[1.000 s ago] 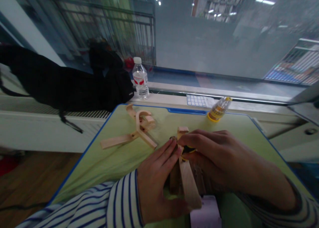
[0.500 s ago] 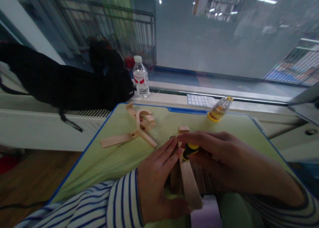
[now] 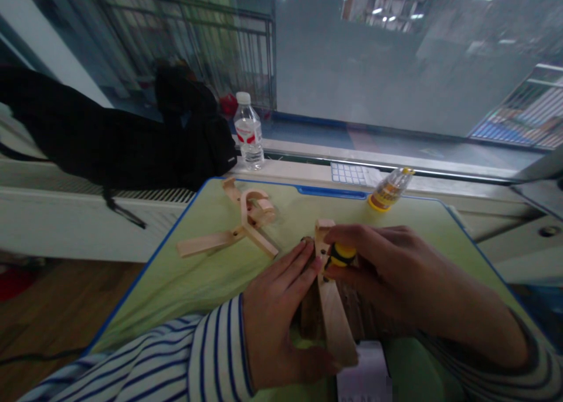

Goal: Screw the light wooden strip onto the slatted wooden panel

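My left hand [image 3: 281,326] is closed on a pale wooden strip [image 3: 336,317], its fingers along a darker wooden block [image 3: 310,311] and its thumb near the strip's lower end. Dark holes show in the strip's upper part. In my right hand [image 3: 396,273] is a short screwdriver [image 3: 342,254] with a yellow-and-black handle, pinched between thumb and fingers just right of the holes. Its tip is hard to make out. A wider brown wooden piece [image 3: 369,314] lies beneath my right hand, partly covered. Left of the hands rests a group of joined wooden parts [image 3: 246,223], one of them hook-shaped.
The green table [image 3: 211,285] has a blue edge. A glue bottle [image 3: 390,190] with a yellow cap stands at its back right. On the sill are a water bottle [image 3: 249,133] and a black bag [image 3: 132,144]. A purple-white box [image 3: 363,372] sits at the front.
The screwdriver has shifted a little right and its handle has tilted, uncovering holes in the strip. My left hand stays in place on the wood.
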The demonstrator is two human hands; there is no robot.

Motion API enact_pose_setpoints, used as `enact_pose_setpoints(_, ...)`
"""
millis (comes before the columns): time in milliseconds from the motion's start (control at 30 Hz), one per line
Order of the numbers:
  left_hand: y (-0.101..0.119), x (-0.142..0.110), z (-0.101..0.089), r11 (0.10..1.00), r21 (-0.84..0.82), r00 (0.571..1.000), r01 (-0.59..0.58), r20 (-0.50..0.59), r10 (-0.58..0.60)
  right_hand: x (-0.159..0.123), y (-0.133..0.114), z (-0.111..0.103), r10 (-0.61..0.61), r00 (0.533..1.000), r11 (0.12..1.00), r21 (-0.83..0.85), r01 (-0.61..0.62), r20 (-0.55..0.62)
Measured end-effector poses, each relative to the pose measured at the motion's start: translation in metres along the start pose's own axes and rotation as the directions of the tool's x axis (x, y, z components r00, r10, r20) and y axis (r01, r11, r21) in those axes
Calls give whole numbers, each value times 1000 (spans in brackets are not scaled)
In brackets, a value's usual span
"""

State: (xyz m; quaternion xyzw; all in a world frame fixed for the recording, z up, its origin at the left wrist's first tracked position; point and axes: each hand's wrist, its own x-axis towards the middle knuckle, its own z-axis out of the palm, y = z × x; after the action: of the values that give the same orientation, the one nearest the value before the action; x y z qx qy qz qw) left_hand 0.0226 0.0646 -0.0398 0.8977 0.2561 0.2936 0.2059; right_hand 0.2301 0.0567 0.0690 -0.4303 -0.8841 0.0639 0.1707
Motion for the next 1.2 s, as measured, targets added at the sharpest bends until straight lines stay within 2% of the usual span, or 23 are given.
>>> enact_pose_setpoints(200, 4, 2, -1, 998, -20, 998, 67, -19, -67, 1, 2, 1, 11, 1000, 1000, 2, -11, -2)
enact_pose_setpoints(300, 1, 2, -4, 999, -37, 999, 32, -5, -32, 2, 3, 0, 12, 1000, 1000, 24, -12, -16)
enact_pose_setpoints(367, 1, 5, -8, 997, -78, 999, 24, -39, -27, 2, 3, 0, 18, 1000, 999, 32, -18, -20)
enact_pose_setpoints(467, 9, 19, -18, 984, -120, 980, 134, -134, -150, 2, 3, -1, 19, 1000, 999, 34, -19, -8)
enact_pose_setpoints(500, 12, 26, -23, 972, -112, 966, 209, -133, -223, 2, 4, -1, 17, 1000, 999, 37, -17, -3)
enact_pose_setpoints(533, 16, 34, -28, 967, -104, 961, 231, -134, -243, 2, 4, -1, 12, 1000, 999, 42, -12, 2)
enact_pose_setpoints(567, 20, 43, -34, 964, -97, 961, 247, -99, -257, 2, 4, -1, 5, 1000, 999, 51, -6, 4)
enact_pose_setpoints(667, 27, 64, -50, 948, -74, 940, 311, 172, -295, 2, 6, 0, -12, 1000, 998, 66, 12, 6)
enact_pose_setpoints(733, 26, 72, -55, 932, -60, 912, 357, 239, -334, 3, 7, -1, -21, 1000, 998, 66, 20, 9)
enact_pose_setpoints(833, 22, 73, -54, 917, -96, 903, 386, 241, -355, 3, 7, -3, -24, 1000, 998, 60, 24, 7)
enact_pose_setpoints(967, 19, 69, -48, 921, -92, 914, 378, 192, -357, 1, 4, -10, -45, 999, 999, 23, 45, -17)
enact_pose_setpoints(1200, 15, 69, -49, 927, -35, 913, 372, 193, -359, -1, 1, -12, -112, 991, 984, 131, 120, -70)
